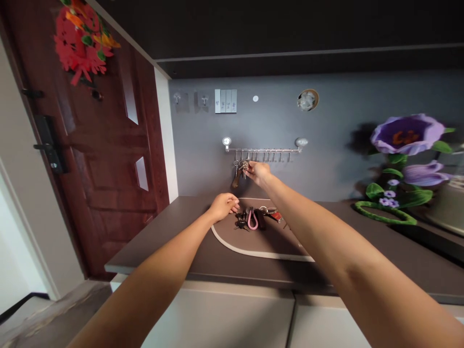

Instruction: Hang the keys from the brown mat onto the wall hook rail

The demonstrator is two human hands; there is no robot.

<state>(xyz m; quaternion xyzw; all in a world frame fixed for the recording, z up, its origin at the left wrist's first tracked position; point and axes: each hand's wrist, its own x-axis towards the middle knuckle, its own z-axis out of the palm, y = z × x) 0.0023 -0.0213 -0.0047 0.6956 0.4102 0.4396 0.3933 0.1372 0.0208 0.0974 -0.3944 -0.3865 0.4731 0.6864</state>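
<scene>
My right hand (258, 171) is raised to the metal hook rack (268, 150) on the grey wall, its fingers closed on a bunch of keys (244, 166) just below the left hooks. Beside it, a key ring with a brown fob (236, 180) hangs from the rack. Lower down, my left hand (224, 207) hovers over the left edge of a light-rimmed mat (232, 245), fingers loosely bent and apart, with nothing visible in them. On the mat lie a pink braided key loop (253, 220), dark keys (241, 223) and a red tag (276, 215); my right forearm hides part of the mat.
Purple artificial flowers (406, 137) stand at the right of the brown counter (159, 241). A dark red door (108, 159) is on the left. Overhead is a dark cabinet (290, 29). Wall switches (225, 101) and clear hooks (203, 100) sit above the rack.
</scene>
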